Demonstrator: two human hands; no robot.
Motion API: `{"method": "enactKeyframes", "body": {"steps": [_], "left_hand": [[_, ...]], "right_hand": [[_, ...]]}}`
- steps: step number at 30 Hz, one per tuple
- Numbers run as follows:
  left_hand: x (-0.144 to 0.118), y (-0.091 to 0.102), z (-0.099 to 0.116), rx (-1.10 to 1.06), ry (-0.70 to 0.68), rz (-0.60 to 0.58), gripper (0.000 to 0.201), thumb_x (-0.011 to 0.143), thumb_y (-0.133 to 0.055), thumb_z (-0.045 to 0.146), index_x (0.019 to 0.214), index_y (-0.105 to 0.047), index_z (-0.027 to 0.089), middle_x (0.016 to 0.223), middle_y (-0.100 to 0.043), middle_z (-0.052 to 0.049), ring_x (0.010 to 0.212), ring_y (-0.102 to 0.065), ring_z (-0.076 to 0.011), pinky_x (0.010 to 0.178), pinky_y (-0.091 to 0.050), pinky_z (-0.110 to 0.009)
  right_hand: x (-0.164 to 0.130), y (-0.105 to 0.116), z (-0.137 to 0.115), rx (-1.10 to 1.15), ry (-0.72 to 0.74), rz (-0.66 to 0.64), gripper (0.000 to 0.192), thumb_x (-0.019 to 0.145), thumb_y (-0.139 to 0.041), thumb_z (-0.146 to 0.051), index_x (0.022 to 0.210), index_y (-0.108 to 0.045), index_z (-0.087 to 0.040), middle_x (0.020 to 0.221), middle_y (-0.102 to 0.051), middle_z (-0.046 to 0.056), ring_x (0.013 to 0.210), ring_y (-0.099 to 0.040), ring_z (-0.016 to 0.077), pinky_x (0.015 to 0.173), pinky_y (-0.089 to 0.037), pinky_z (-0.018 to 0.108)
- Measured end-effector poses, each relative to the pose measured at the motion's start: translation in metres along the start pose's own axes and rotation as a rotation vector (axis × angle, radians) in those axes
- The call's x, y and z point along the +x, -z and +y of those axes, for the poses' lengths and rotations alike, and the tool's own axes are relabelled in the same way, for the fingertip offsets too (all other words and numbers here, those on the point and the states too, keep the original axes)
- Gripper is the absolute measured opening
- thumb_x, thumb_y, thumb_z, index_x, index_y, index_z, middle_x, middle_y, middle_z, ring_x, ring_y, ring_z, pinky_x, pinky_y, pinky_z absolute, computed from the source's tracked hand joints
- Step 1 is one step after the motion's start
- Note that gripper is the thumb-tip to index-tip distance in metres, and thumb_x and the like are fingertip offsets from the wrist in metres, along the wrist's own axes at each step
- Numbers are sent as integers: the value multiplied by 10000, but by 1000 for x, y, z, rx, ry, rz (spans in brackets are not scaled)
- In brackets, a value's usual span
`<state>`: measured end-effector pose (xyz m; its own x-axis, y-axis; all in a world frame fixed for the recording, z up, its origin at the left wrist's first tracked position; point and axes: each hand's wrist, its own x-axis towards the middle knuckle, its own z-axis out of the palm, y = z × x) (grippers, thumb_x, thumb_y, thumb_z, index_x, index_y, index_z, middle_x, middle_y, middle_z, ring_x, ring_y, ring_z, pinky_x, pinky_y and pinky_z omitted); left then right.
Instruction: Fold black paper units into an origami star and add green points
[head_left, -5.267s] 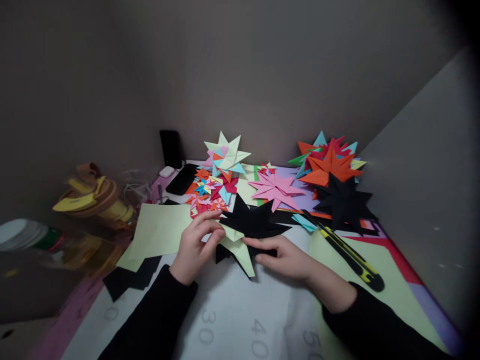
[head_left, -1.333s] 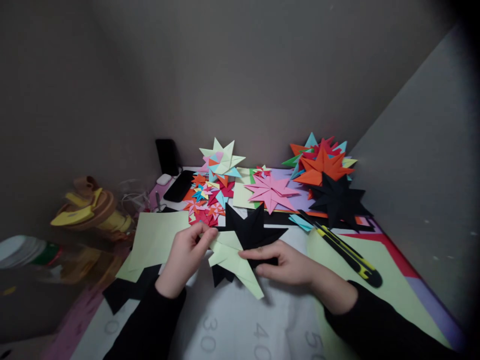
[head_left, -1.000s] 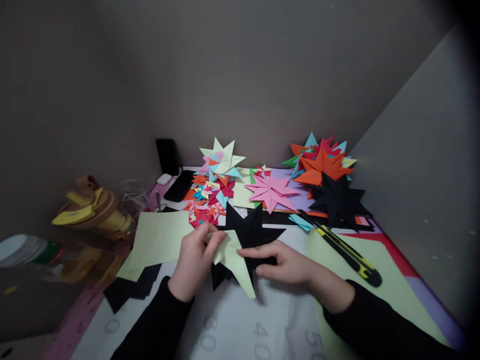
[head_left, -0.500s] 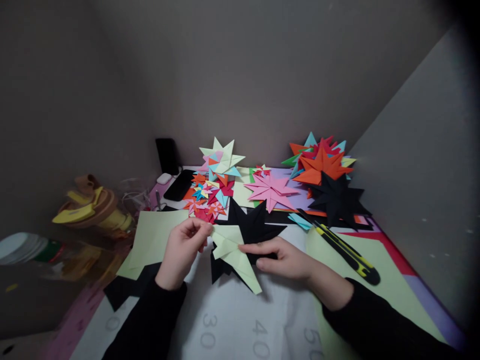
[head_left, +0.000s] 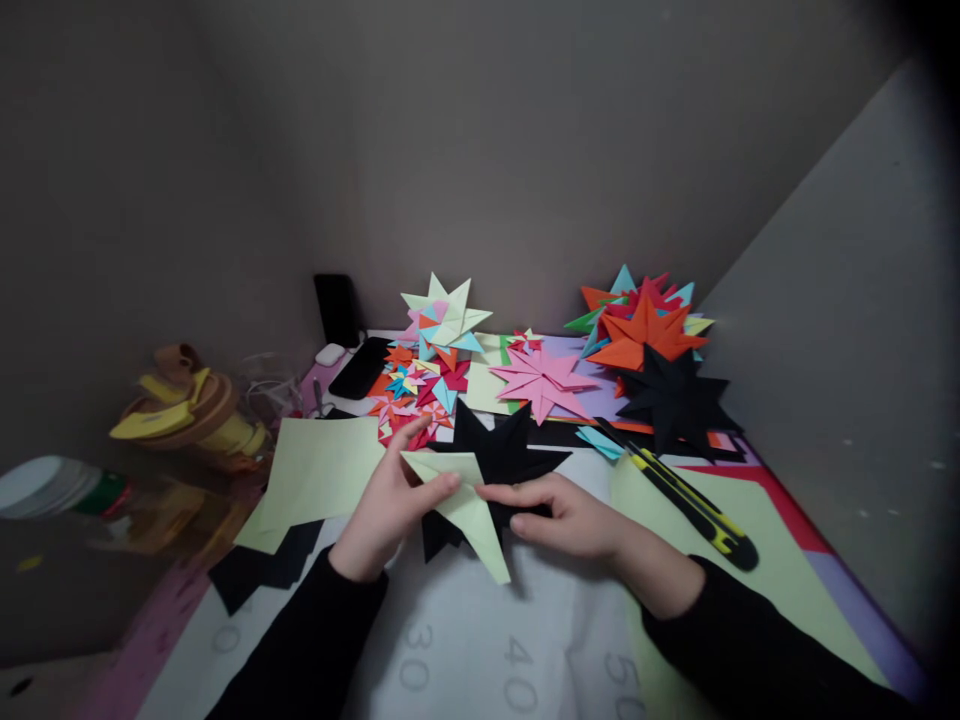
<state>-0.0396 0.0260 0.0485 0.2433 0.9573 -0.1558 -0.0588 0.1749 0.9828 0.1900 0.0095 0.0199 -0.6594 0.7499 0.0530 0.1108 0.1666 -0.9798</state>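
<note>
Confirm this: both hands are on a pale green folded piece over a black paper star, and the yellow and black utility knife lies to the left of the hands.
Not quite. The utility knife lies to the right of the hands, not the left, as the head view shows. The rest stands: the left hand and right hand are on the pale green folded piece over the black paper star.

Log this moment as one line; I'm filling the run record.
left hand: pinching pale green folded paper point | right hand: pressing black folded paper star | yellow-black utility knife: lying right, untouched
</note>
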Motion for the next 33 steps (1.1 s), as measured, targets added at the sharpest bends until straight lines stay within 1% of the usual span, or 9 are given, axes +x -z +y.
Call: {"method": "enactKeyframes", "body": {"steps": [4, 7, 10, 13, 16, 21, 23, 27, 33], "left_hand": [[0, -9, -3, -34, 69, 68, 572, 665, -791, 336, 1156, -567, 147, 791, -687, -37, 660, -640, -174, 604, -486, -272], [3, -7, -7, -99, 82, 4, 480, 703, -762, 324, 1103, -603, 112, 814, -697, -66, 669, -638, -173, 623, -484, -278], [5, 2, -6, -157, 82, -87, 551, 739, -736, 283, 1231, -547, 122, 827, -704, -70, 710, -649, -173, 672, -488, -284], [5, 13, -4, -147, 50, -122, 671, 754, -721, 221, 1358, -432, 168, 832, -700, -48, 766, -655, -163, 722, -483, -277], [6, 21, -3, -115, 8, -103, 708, 758, -709, 172, 1388, -387, 202, 884, -679, -42, 799, -644, -146, 737, -480, -270], [9, 27, -3, -242, -19, -52, 686, 710, -736, 123, 1323, -450, 236, 1083, -630, -67, 957, -631, -173, 825, -488, -290], [9, 26, -3, -303, -24, -42, 636, 713, -734, 121, 1288, -488, 238, 1130, -620, -70, 1044, -603, -191, 885, -470, -301], [7, 19, -10, -327, 6, -91, 516, 794, -693, 256, 1275, -509, 222, 1196, -615, -102, 1102, -578, -228, 913, -451, -326], [4, 0, -19, -157, 138, -133, 335, 736, -751, 269, 1018, -653, 118, 973, -706, -113, 846, -642, -213, 762, -487, -317]], "right_hand": [[0, -1, -1, -13, -7, -37, 460, 879, -563, -328, 1325, -514, -222, 1327, -567, 91, 1186, -575, 260, 1003, -432, 420], [0, 0, 2, 21, 10, -30, 464, 880, -571, -323, 1329, -507, -223, 1346, -550, 96, 1215, -550, 261, 1034, -400, 440], [-1, 1, 6, 65, -1, -1, 468, 874, -592, -335, 1324, -511, -238, 1349, -546, 89, 1232, -534, 262, 1055, -374, 450], [-1, 4, 9, 100, -27, 35, 474, 859, -619, -360, 1309, -529, -240, 1343, -548, 93, 1235, -531, 270, 1054, -377, 450], [-1, 6, 10, 109, -25, 58, 475, 853, -628, -379, 1298, -543, -234, 1332, -557, 98, 1227, -538, 275, 1053, -377, 454], [-2, 10, 11, 133, -21, 90, 469, 851, -637, -374, 1292, -547, -243, 1331, -559, 86, 1241, -525, 271, 1060, -366, 451], [-2, 10, 12, 139, -33, 105, 464, 847, -644, -368, 1286, -553, -251, 1336, -555, 81, 1249, -516, 272, 1068, -355, 449], [-1, 10, 14, 161, -41, 76, 466, 856, -629, -373, 1297, -543, -248, 1345, -549, 78, 1250, -514, 275, 1067, -354, 449], [0, 10, 18, 144, -74, -56, 474, 876, -588, -413, 1313, -531, -238, 1329, -569, 92, 1207, -554, 284, 1038, -388, 448]]}}
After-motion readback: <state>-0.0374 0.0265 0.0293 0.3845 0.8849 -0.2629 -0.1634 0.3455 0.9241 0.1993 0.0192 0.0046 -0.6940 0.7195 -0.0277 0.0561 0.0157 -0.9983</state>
